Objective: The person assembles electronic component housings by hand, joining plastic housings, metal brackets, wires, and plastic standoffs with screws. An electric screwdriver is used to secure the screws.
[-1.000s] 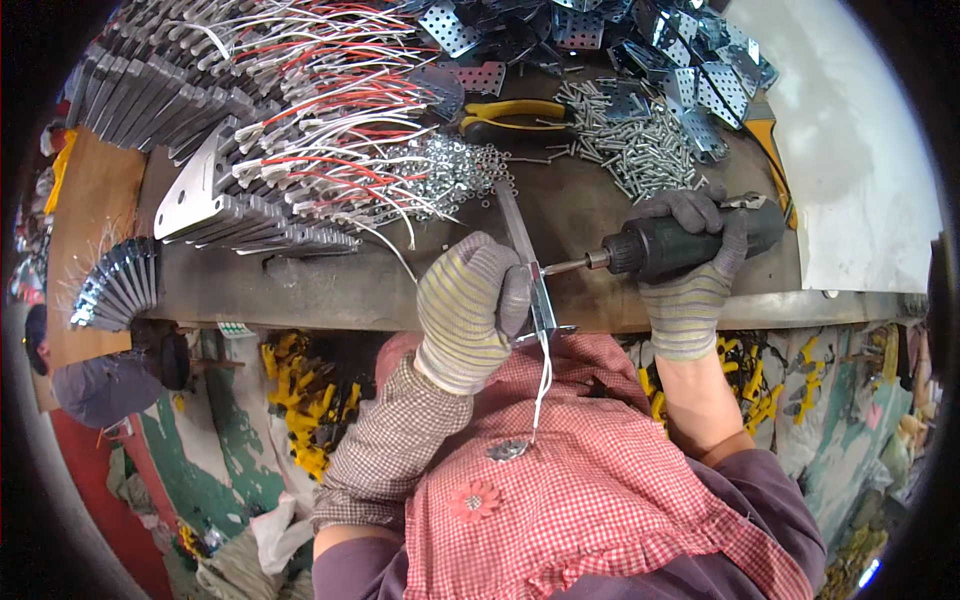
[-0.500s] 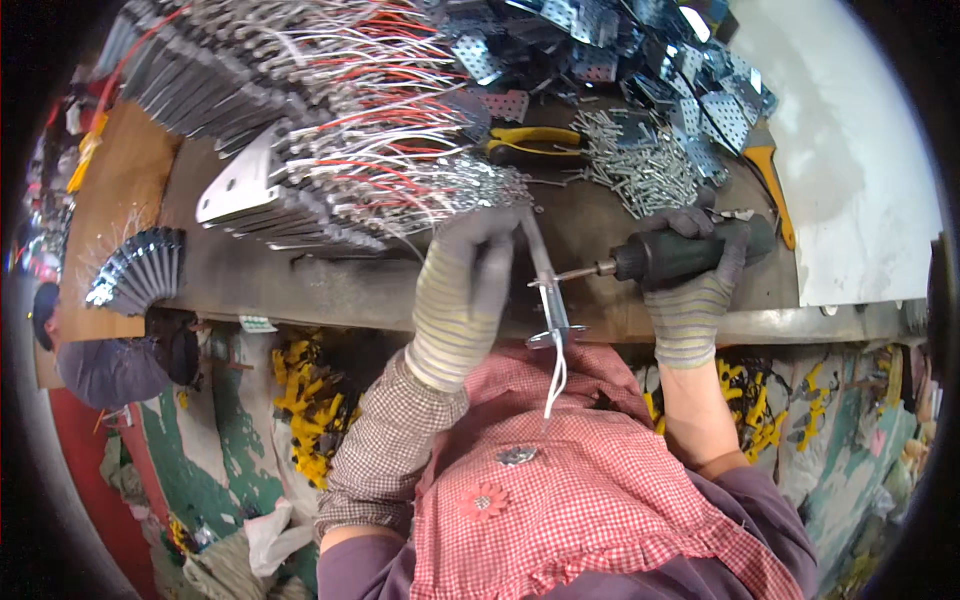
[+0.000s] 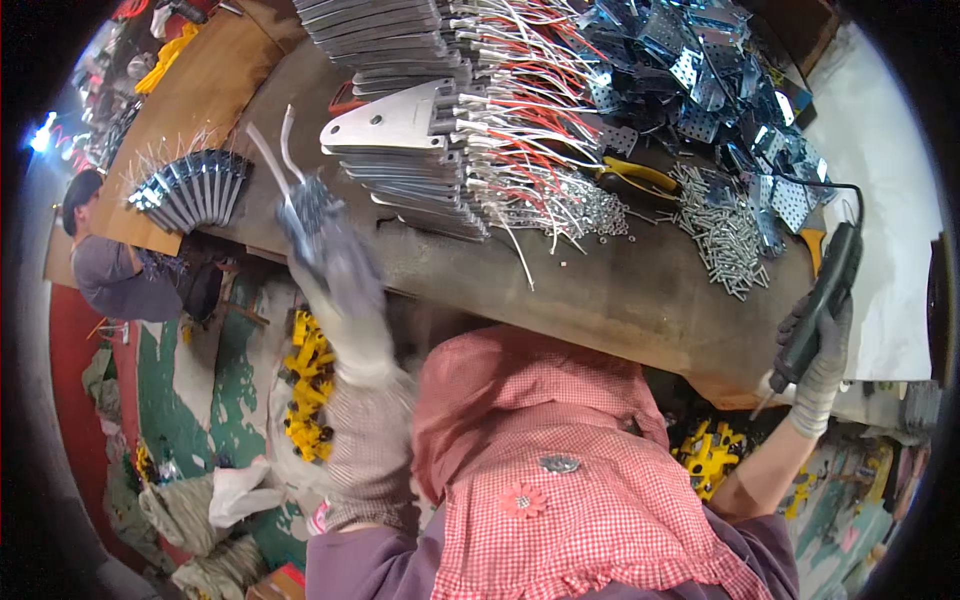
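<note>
My left hand, in a striped grey glove and smeared by motion, is over the left part of the bench. It grips a wired metal part, whose two white wires stick up past the fingers. How the fingers lie on it is blurred. Out at the bench's right edge, my gloved right hand is wrapped round a dark electric screwdriver. The tool's bit points down toward me, touching no part. Between the hands lie stacked flat metal parts with white and red wires, beside small nuts and a heap of screws.
Yellow-handled pliers lie by the screws. Behind are piled perforated metal plates. At left, a fan of wired parts rests on a wooden board; another person sits beyond. Yellow pieces hang below the bench edge.
My left hand has swung left with the wired part, away from the screwdriver. My right hand has moved right with the screwdriver, its bit now turned downward. The view has shifted too.
</note>
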A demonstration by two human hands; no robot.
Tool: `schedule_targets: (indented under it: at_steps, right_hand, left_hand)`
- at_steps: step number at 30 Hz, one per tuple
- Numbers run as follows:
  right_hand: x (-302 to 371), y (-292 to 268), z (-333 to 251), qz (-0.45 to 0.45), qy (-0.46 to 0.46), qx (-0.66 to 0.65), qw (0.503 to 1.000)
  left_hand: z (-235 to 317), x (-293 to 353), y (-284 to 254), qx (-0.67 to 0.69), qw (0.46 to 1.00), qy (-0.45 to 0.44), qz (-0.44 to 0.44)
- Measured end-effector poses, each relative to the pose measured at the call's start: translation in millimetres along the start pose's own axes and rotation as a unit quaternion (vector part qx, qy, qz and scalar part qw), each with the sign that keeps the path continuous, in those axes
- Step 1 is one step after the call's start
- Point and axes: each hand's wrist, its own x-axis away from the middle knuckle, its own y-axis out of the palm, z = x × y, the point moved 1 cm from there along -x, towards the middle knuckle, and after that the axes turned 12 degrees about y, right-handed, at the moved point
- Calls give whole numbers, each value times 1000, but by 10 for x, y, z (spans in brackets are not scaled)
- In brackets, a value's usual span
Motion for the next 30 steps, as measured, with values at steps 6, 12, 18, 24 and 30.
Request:
schedule_targets:
  at_steps: [6, 12, 18, 24, 30]
  right_hand:
    - [-165, 38, -90, 262, -145, 561, 771]
    - [-194, 46, -74, 267, -157, 579, 754]
    - [-213, 116, -167, 308, -136, 674, 658]
    - [-221, 567, -400, 276, -350, 606, 659]
    - [-620, 817, -430, 143, -270, 682, 664]
  left_hand:
    - [-289, -757, -276, -734, 611, 142, -261]
    - [185, -869, 195, -369, 818, 394, -198]
    - [796, -729, 1071, -412, 650, 332, -545]
    - [827, -503, 985, -260, 780, 195, -534]
    - [557, 730, 812, 195, 850, -334, -357]
